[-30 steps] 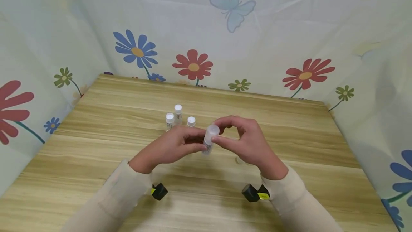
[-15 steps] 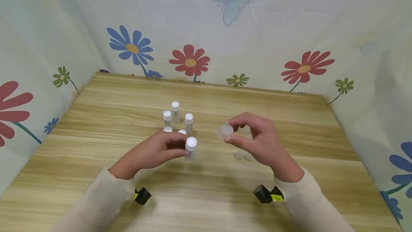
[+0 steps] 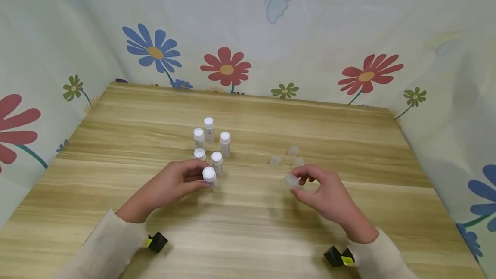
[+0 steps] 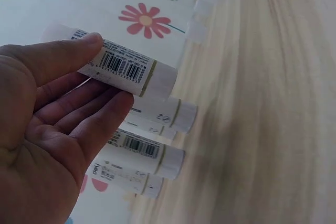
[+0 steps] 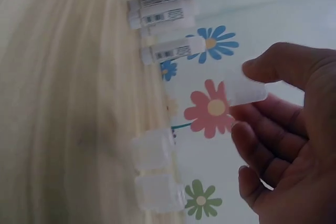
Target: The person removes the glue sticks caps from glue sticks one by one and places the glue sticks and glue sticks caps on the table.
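In the head view my left hand [image 3: 164, 186] holds a white glue stick [image 3: 209, 175] upright by its side, between thumb and fingers. Its white top is uncapped, and the left wrist view shows a barcode label on the held glue stick [image 4: 123, 69]. Several more uncapped glue sticks [image 3: 225, 144] stand grouped just beyond this hand. My right hand [image 3: 327, 193] pinches a translucent cap [image 3: 290, 181] low over the table. In the right wrist view the pinched cap [image 5: 245, 92] sits between thumb and forefinger, the other fingers loosely curled.
Beyond my right hand, three translucent caps rest on the wooden table [image 3: 248, 236]: a left one [image 3: 275, 160], a far one [image 3: 293, 150] and a near one [image 3: 298, 162]. A flower-printed cloth [image 3: 325, 29] encloses the table's back and sides.
The cap has come off the glue stick. My left hand has carried the stick left towards the group, while my right hand has moved the cap right and nearer, beside the other caps.
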Tool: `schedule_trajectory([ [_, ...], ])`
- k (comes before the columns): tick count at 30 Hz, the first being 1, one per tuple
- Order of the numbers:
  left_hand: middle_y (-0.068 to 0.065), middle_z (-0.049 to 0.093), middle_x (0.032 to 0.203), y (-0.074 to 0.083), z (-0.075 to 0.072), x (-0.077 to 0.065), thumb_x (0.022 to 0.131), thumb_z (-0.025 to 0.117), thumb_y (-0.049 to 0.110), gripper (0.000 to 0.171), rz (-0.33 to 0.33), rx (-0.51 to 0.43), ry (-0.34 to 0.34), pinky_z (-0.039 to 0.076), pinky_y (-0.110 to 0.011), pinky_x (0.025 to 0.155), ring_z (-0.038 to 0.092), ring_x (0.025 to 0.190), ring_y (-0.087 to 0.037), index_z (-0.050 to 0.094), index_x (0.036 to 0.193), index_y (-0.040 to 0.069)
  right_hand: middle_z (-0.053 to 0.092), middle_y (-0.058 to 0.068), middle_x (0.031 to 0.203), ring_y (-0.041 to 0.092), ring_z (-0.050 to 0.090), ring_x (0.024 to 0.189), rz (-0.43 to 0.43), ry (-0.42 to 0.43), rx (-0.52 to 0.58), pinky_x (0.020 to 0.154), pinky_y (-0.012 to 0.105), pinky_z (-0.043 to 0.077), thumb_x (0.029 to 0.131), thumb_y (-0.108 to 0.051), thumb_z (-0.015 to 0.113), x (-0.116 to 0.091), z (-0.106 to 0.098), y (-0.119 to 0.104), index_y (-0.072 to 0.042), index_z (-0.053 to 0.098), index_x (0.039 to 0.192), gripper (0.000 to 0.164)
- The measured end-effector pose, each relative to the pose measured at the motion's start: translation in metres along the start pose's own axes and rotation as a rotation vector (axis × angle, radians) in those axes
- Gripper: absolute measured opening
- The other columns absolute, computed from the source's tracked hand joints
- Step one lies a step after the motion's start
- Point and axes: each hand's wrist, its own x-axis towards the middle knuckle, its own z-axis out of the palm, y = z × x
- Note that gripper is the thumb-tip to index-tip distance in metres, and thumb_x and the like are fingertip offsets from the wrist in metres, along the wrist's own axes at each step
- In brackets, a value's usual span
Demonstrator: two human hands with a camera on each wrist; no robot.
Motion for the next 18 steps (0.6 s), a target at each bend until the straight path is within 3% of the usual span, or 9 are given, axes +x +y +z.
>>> schedule_trajectory([
  [2,-0.009,0.067,0.112,-0.003,0.002,-0.001,0.084,0.074,0.007,0.027,-0.022,-0.006,0.014,0.055,-0.027,0.090,0.067,0.108,-0.021,0.065,0.110,0.008,0.067,-0.012,0.088,0.011,0.059,0.078,0.004,-0.015,-0.061,0.074,0.035,0.049,0.079,-0.013,0.078,-0.003,0.003,0.005,-0.020,0.070,0.102,0.025],
  [9,-0.011,0.067,0.112,-0.013,0.007,-0.003,0.084,0.074,0.009,0.027,-0.076,-0.017,0.033,0.055,-0.023,0.088,0.068,0.106,-0.021,0.065,0.110,0.006,0.065,-0.011,0.078,0.007,0.054,0.068,0.022,-0.069,-0.226,0.060,0.021,0.041,0.079,-0.016,0.078,-0.008,0.012,0.012,-0.017,0.070,0.098,0.021],
  [13,-0.011,0.067,0.113,-0.015,0.008,-0.003,0.085,0.073,0.009,0.028,-0.084,-0.016,0.038,0.055,-0.023,0.088,0.068,0.106,-0.022,0.064,0.111,0.006,0.061,-0.009,0.070,0.006,0.051,0.064,0.041,-0.107,-0.284,0.057,0.021,0.041,0.078,-0.017,0.078,-0.009,0.014,0.015,-0.015,0.069,0.098,0.022],
  [18,-0.010,0.066,0.114,-0.018,0.008,-0.002,0.086,0.072,0.011,0.029,-0.096,-0.012,0.027,0.055,-0.023,0.089,0.067,0.108,-0.021,0.064,0.114,0.007,0.062,-0.007,0.072,0.005,0.052,0.066,0.045,-0.120,-0.332,0.059,0.023,0.043,0.077,-0.016,0.080,-0.010,0.017,0.020,-0.014,0.069,0.097,0.023],
])
